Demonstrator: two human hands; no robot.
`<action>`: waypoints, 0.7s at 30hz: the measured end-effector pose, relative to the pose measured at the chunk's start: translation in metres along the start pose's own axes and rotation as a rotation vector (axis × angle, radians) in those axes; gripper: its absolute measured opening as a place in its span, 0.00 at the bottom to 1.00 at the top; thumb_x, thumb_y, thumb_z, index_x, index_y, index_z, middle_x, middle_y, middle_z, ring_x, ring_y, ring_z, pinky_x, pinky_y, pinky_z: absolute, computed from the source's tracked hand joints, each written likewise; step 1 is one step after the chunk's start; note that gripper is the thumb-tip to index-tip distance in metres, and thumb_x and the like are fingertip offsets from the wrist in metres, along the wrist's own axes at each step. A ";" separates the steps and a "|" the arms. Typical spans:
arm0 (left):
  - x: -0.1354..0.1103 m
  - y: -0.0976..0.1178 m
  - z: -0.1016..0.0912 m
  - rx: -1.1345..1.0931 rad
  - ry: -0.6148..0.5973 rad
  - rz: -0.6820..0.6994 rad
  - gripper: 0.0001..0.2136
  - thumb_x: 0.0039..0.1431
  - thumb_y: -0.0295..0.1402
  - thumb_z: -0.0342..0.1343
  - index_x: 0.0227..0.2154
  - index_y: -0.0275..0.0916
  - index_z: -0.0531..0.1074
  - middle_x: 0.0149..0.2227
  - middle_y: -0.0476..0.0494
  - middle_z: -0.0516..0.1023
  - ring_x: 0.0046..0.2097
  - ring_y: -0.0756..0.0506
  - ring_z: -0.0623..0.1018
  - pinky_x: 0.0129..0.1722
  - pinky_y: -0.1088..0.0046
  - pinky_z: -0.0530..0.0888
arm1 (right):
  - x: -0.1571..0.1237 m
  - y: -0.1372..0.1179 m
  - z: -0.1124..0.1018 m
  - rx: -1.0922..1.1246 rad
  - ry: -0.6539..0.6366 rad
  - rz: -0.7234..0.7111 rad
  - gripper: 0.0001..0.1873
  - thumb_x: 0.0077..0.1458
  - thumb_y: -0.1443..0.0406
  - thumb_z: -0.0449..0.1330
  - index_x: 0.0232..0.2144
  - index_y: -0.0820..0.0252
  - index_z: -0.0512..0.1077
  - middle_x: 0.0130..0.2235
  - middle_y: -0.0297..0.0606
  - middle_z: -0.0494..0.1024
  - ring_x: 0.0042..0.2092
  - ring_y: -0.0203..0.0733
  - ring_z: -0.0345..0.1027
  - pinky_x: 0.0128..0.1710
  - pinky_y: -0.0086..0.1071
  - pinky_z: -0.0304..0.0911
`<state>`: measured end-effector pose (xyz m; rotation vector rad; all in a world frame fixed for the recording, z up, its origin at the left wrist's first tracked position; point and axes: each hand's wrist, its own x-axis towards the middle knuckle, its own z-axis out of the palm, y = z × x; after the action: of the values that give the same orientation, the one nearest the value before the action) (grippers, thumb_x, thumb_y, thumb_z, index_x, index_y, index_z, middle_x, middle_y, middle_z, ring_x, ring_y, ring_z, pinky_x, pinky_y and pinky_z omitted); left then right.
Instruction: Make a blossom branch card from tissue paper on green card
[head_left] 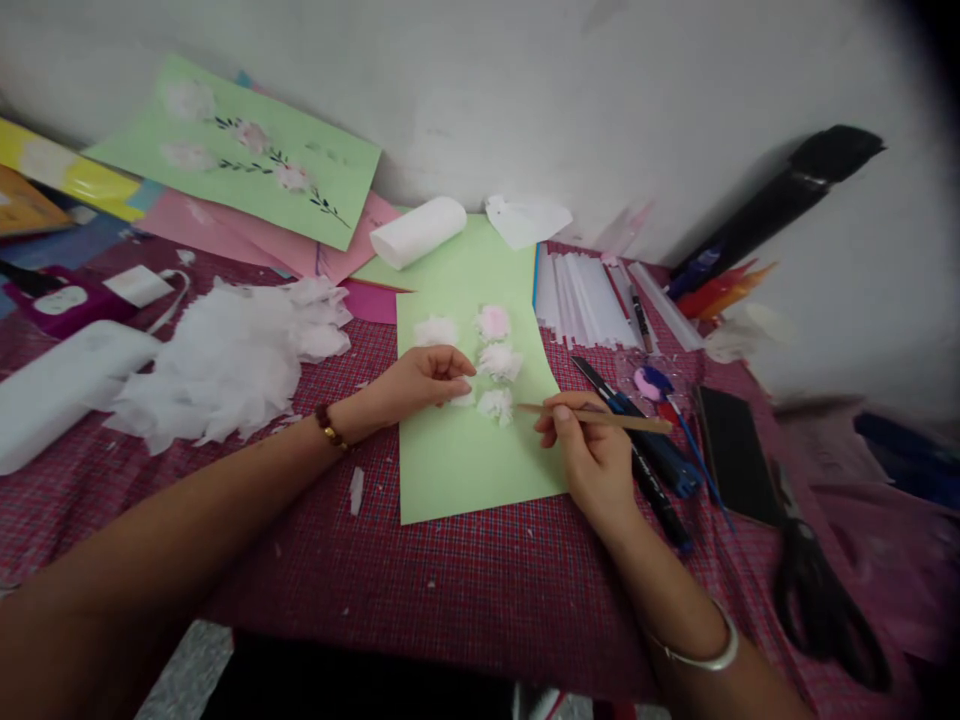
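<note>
A light green sheet of paper (465, 470) lies on the table, bearing several ruffled white paper flowers (499, 362), one with a pink centre (494, 321). My left hand (424, 385) is over the sheet's left half, thumb and fingers pinched together; anything between them is too small to make out. Under its fingers, another white flower is partly hidden. In my right hand (596, 455) is a slim wooden stick (637, 421), gripped like a pen. Its pointed tip is close to the lowest flower (496, 405); I cannot tell whether they touch.
Crumpled white tissue paper (232, 350) is heaped left, beside a white glue gun-like object (75, 385). A green card with flowers (255, 150) leans at the back. Markers (660, 500), a black notebook (735, 450), scissors (817, 590) and white strips (581, 300) lie right.
</note>
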<state>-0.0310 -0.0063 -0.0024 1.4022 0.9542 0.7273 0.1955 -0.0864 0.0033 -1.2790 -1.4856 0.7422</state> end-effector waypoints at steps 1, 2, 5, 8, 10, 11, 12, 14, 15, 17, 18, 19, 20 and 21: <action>0.001 0.000 0.000 -0.004 -0.019 0.007 0.08 0.49 0.29 0.60 0.34 0.36 0.71 0.24 0.54 0.66 0.24 0.56 0.64 0.24 0.79 0.62 | 0.000 0.001 0.000 -0.013 0.004 -0.021 0.07 0.62 0.63 0.52 0.37 0.57 0.70 0.28 0.32 0.72 0.26 0.33 0.66 0.28 0.31 0.63; 0.001 0.000 0.000 -0.007 -0.031 0.017 0.09 0.48 0.29 0.60 0.34 0.36 0.70 0.24 0.54 0.66 0.24 0.56 0.65 0.24 0.79 0.63 | 0.000 0.003 -0.001 -0.039 -0.002 -0.037 0.08 0.63 0.64 0.51 0.39 0.56 0.70 0.29 0.32 0.72 0.26 0.34 0.66 0.28 0.31 0.63; 0.004 -0.003 0.000 -0.002 -0.039 0.049 0.08 0.48 0.28 0.60 0.33 0.36 0.69 0.24 0.54 0.66 0.25 0.55 0.65 0.25 0.79 0.64 | 0.000 0.007 0.000 -0.240 -0.089 -0.112 0.08 0.62 0.66 0.51 0.37 0.56 0.71 0.33 0.36 0.74 0.34 0.39 0.69 0.37 0.36 0.65; 0.004 -0.006 0.000 0.023 -0.029 0.062 0.08 0.48 0.28 0.59 0.32 0.36 0.68 0.23 0.55 0.66 0.24 0.55 0.66 0.24 0.78 0.64 | 0.000 0.008 0.004 -0.526 -0.230 -0.175 0.07 0.59 0.66 0.53 0.30 0.58 0.71 0.34 0.40 0.74 0.39 0.44 0.69 0.42 0.40 0.63; 0.005 -0.007 0.001 0.035 -0.032 0.059 0.07 0.48 0.29 0.58 0.32 0.36 0.68 0.23 0.55 0.66 0.24 0.55 0.66 0.25 0.78 0.64 | 0.000 0.006 0.008 -0.662 -0.273 -0.166 0.07 0.58 0.64 0.55 0.30 0.59 0.71 0.33 0.41 0.73 0.38 0.46 0.68 0.40 0.40 0.61; 0.005 -0.007 0.001 0.038 -0.037 0.058 0.07 0.48 0.29 0.58 0.32 0.36 0.68 0.23 0.55 0.67 0.24 0.55 0.66 0.25 0.78 0.64 | 0.000 0.006 0.010 -0.708 -0.276 -0.160 0.08 0.58 0.62 0.55 0.30 0.59 0.71 0.33 0.41 0.73 0.39 0.47 0.68 0.39 0.40 0.60; 0.005 -0.007 0.001 0.042 -0.041 0.059 0.07 0.48 0.29 0.58 0.31 0.35 0.68 0.23 0.55 0.67 0.24 0.55 0.66 0.24 0.78 0.64 | 0.000 0.005 0.012 -0.741 -0.275 -0.161 0.08 0.58 0.61 0.55 0.31 0.59 0.71 0.34 0.41 0.73 0.39 0.47 0.68 0.38 0.40 0.59; 0.005 -0.006 0.001 0.051 -0.043 0.068 0.06 0.48 0.28 0.57 0.31 0.36 0.68 0.22 0.55 0.66 0.23 0.55 0.65 0.24 0.79 0.62 | 0.001 0.005 0.016 -0.787 -0.274 -0.177 0.09 0.59 0.61 0.55 0.32 0.59 0.71 0.34 0.42 0.74 0.40 0.48 0.68 0.38 0.39 0.58; 0.005 -0.006 0.001 0.057 -0.043 0.074 0.06 0.48 0.28 0.57 0.31 0.36 0.68 0.22 0.55 0.66 0.23 0.55 0.64 0.23 0.79 0.62 | 0.001 0.006 0.017 -0.800 -0.276 -0.188 0.09 0.59 0.61 0.55 0.31 0.59 0.71 0.34 0.42 0.74 0.40 0.48 0.68 0.38 0.39 0.58; 0.005 -0.007 0.001 0.074 -0.039 0.087 0.06 0.48 0.28 0.56 0.31 0.35 0.68 0.21 0.56 0.65 0.23 0.55 0.63 0.23 0.79 0.61 | 0.003 0.007 0.019 -0.799 -0.282 -0.211 0.08 0.59 0.63 0.54 0.30 0.59 0.71 0.33 0.42 0.74 0.40 0.48 0.67 0.38 0.39 0.58; 0.006 -0.008 0.001 0.086 -0.035 0.095 0.06 0.48 0.28 0.56 0.31 0.35 0.68 0.21 0.55 0.65 0.23 0.55 0.63 0.24 0.79 0.61 | 0.004 0.007 0.019 -0.790 -0.283 -0.219 0.08 0.59 0.64 0.54 0.30 0.59 0.70 0.33 0.42 0.74 0.40 0.48 0.67 0.38 0.39 0.58; 0.006 -0.009 0.000 0.102 -0.035 0.104 0.07 0.48 0.28 0.56 0.32 0.35 0.69 0.22 0.55 0.66 0.24 0.55 0.64 0.24 0.79 0.61 | 0.005 0.008 0.019 -0.779 -0.283 -0.224 0.08 0.60 0.65 0.53 0.29 0.58 0.70 0.33 0.42 0.74 0.39 0.47 0.67 0.38 0.39 0.58; 0.007 -0.010 0.000 0.118 -0.038 0.115 0.08 0.48 0.29 0.56 0.33 0.35 0.69 0.23 0.54 0.67 0.25 0.54 0.65 0.25 0.79 0.62 | 0.006 0.008 0.019 -0.770 -0.283 -0.229 0.08 0.60 0.66 0.53 0.29 0.58 0.70 0.33 0.42 0.74 0.39 0.47 0.67 0.38 0.39 0.58; 0.007 -0.012 -0.001 0.133 -0.045 0.127 0.09 0.47 0.29 0.57 0.34 0.35 0.69 0.24 0.53 0.68 0.26 0.54 0.66 0.26 0.78 0.62 | 0.007 0.008 0.019 -0.765 -0.283 -0.233 0.09 0.60 0.66 0.53 0.29 0.58 0.70 0.32 0.42 0.74 0.39 0.47 0.67 0.38 0.39 0.58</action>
<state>-0.0301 -0.0003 -0.0148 1.6004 0.8979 0.7341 0.1809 -0.0748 -0.0076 -1.5455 -2.2308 0.1892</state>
